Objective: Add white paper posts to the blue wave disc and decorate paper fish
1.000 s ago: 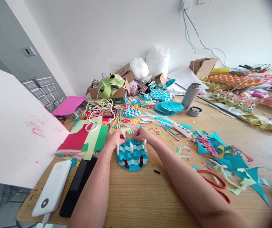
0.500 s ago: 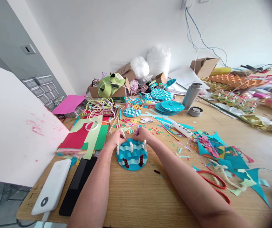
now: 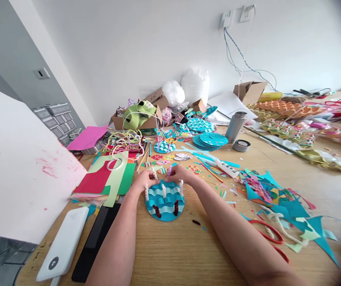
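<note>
A round blue paper disc (image 3: 167,216) with wavy light and dark blue paper strips lies on the table in front of me. Coiled pipe cleaners stand on it: white ones such as the middle one (image 3: 164,191), and two dark red ones (image 3: 176,207) at the near side. At the disc's far left edge, my left hand (image 3: 145,180) pinches low at a white pipe cleaner coil (image 3: 155,173). My right hand (image 3: 180,174) is closed at the far rim around the base of a purple pipe cleaner coil (image 3: 169,171). The fingertips partly hide both bases.
Paper fish (image 3: 183,157) and a smaller decorated disc (image 3: 164,147) lie beyond my hands. Blue discs (image 3: 210,142) are stacked near a metal flask (image 3: 236,127). Red-handled scissors (image 3: 267,231) and paper scraps (image 3: 289,202) are at right, a black tablet (image 3: 95,242) and white power bank (image 3: 63,242) at left.
The view has tilted slightly, so the table sits lower in it. My fingers have shifted lower on the coils, closer to the disc, which stays in place on the table.
</note>
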The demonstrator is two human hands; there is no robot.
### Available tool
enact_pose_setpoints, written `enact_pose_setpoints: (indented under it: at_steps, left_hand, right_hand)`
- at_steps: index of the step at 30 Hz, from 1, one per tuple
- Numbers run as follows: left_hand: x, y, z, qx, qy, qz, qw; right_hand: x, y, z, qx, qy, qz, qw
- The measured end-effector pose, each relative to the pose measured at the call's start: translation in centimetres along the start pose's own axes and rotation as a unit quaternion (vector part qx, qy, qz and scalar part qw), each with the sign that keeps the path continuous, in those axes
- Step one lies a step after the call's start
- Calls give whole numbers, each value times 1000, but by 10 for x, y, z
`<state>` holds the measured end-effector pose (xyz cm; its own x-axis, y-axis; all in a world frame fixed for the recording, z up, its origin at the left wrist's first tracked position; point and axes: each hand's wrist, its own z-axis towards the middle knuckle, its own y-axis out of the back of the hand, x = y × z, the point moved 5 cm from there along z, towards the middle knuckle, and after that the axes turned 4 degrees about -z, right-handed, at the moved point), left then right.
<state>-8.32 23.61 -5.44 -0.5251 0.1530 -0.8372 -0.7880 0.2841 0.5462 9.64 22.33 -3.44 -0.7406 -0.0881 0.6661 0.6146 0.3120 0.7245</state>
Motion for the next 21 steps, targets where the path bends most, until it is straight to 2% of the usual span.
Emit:
enact_pose_setpoints:
  at_steps: [6,11,14,21]
  left_hand:
    - [2,1,-2,20,4,-87,996]
    - [-8,7,-10,16,-1,-149,989]
    - [-17,10,-15,8,-3,-179,984]
    - [-24,10,-17,-2,-5,-213,977]
  right_hand:
    - [-1,6,-2,34,49,78,995]
    - [0,11,-5,35,110,132,984]
    - [5,15,-8,29,145,135,980]
    - [14,17,-12,3,169,114,979]
